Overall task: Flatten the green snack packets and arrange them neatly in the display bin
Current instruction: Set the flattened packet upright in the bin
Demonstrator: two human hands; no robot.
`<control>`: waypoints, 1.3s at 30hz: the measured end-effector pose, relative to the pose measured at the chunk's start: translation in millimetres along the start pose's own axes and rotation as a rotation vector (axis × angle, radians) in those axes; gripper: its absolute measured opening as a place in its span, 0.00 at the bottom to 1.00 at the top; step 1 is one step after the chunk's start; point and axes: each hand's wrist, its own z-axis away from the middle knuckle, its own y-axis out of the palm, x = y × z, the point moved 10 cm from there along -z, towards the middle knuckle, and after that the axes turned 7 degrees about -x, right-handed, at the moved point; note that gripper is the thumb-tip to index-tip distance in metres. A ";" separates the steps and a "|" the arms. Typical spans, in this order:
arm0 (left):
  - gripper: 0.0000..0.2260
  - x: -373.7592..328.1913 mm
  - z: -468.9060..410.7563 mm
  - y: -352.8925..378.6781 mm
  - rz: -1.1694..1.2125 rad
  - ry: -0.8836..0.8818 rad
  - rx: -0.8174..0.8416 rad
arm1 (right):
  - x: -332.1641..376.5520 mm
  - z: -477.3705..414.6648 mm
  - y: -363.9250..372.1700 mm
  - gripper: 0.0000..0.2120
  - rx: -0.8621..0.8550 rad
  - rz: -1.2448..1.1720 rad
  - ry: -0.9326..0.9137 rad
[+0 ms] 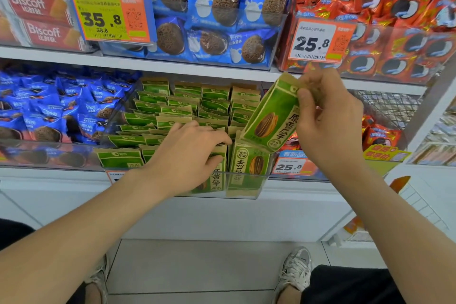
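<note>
One green packet [271, 116] hung tilted in the air, its top toward 1 o'clock, over the front 3 o'clock corner of the bin [246, 186]. The right hand [325, 121] pinched its upper edge, thumb on the printed face and fingers curled behind. Its lower end sat just over a packet standing upright at the bin's front.

The clear bin stood on the lower shelf [61, 176] and held the other packets [187, 103] on end in several rows running front to back. At its 6 o'clock edge the left hand [190, 153] gripped the front packets, fingers curled over their tops and thumb against a front face.

At 9 o'clock of the bin lay blue packs [49, 106] in another clear bin. At 3 o'clock were red packs [380, 137] and a price tag [291, 166]. At 12 o'clock, on the upper shelf [172, 64], stood a bin of blue cookies [217, 7].
</note>
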 end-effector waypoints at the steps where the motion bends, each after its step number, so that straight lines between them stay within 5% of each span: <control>1: 0.22 -0.3 1.1 -1.0 0.026 -0.012 -0.018 | 2.4 0.7 -3.0 0.06 -0.036 -0.013 0.001; 4: 0.15 0.2 2.2 -12.8 0.242 -0.092 -0.134 | 6.6 2.6 -6.8 0.08 -0.104 -0.057 0.006; 7: 0.09 3.5 2.0 -30.9 0.538 -0.184 -0.288 | 12.2 7.3 11.6 0.09 0.007 -0.130 0.024; 11: 0.09 -5.6 -2.3 -27.8 0.938 -0.286 -0.196 | 24.3 18.6 33.2 0.10 0.124 -0.193 0.055; 16: 0.09 14.6 0.9 -19.4 1.186 -0.546 -0.273 | 2.0 25.1 47.4 0.08 0.133 -0.609 0.608; 19: 0.10 21.5 7.3 -11.3 1.392 -0.711 -0.301 | 6.3 38.1 64.0 0.08 0.328 -0.773 0.800; 23: 0.06 19.4 9.5 -17.0 1.331 -0.668 -0.297 | 11.2 57.0 77.6 0.12 0.483 -0.841 0.848; 30: 0.04 13.0 8.7 -29.1 1.092 -0.537 -0.256 | 14.1 52.3 69.9 0.12 0.406 -0.756 0.801; 36: 0.13 -8.5 8.3 -24.5 1.262 -0.473 -0.115 | 14.8 43.3 64.6 0.14 0.393 -0.593 0.613; 39: 0.09 -12.9 6.1 -22.6 1.271 -0.454 -0.079 | 9.5 46.4 65.6 0.17 0.424 -0.564 0.604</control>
